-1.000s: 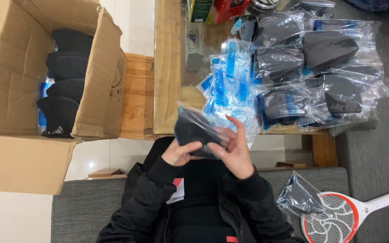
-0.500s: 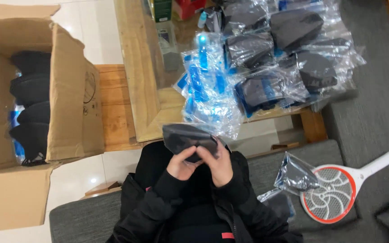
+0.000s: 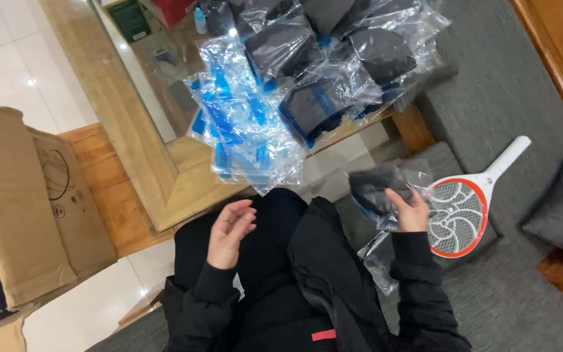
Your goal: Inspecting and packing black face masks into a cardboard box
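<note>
My right hand [image 3: 411, 210] grips a black item in a clear plastic bag [image 3: 374, 191], held out to the right over the grey sofa, just left of a racket-shaped swatter. Another bagged item [image 3: 380, 261] lies on the sofa below that hand. My left hand [image 3: 229, 231] hovers empty over my lap with its fingers apart. Ahead, a pile of empty clear-and-blue plastic bags [image 3: 245, 124] lies on the wooden table [image 3: 138, 150], with several bagged black items [image 3: 333, 62] stacked behind it.
A white-handled, orange-rimmed swatter [image 3: 465, 207] rests on the grey sofa [image 3: 509, 130]. An open cardboard box [image 3: 30, 208] stands at the left on the white tiled floor. A green box [image 3: 128, 19] and a small bottle [image 3: 199, 19] stand at the table's far end.
Both hands held the bagged item together in front of my chest. Now the right hand alone has carried it right toward the sofa, and the left hand has let go.
</note>
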